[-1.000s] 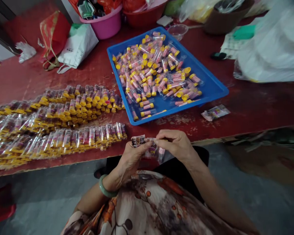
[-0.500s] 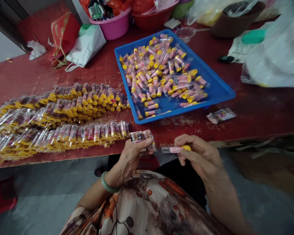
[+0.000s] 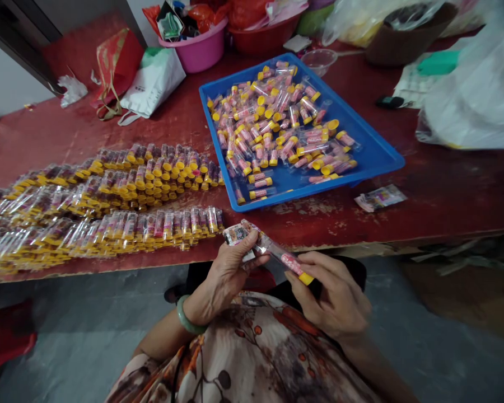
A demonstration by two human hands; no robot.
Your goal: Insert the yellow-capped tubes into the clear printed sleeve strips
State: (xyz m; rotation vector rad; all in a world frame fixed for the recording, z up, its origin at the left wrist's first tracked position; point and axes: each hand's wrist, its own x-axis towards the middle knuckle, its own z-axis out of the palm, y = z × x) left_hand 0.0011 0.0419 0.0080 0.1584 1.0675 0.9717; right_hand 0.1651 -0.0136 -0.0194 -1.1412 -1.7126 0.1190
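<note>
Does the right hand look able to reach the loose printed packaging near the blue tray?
Probably yes: the loose printed packaging lies on the red table with nothing visibly blocking, though the right hand holds a yellow-capped tube.

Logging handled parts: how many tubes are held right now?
1: the yellow-capped tube in the right hand, angled toward the printed packets in the left hand. More could hide behind the hands.

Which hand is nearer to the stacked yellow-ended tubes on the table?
Left. The left hand, holding printed pieces, is just beside the right end of the stacked tubes; the right hand is farther right, holding a single tube.
</note>
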